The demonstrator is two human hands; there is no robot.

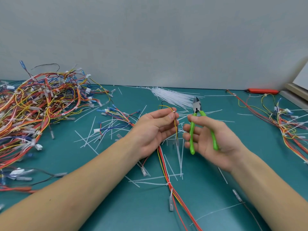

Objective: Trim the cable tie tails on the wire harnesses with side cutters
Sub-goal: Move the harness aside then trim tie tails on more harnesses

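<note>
Head cam: L hand (155,130) pinched yellow/black wire harness (175,125) betw thumb & forefinger, at a white cable tie (173,111), above teal table (83,197). R hand (210,139) gripped green-handled side cutters (198,117), tips up, just beside harness, not touching. Big harness pile (33,105) far left; cut tie tails (93,137) scattered; uncut tie bundle (173,97) behind hands.

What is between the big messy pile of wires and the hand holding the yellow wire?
In the head view, cut white tie tails and a small blue-wired harness lie on the green mat between the pile and the left hand.
</note>
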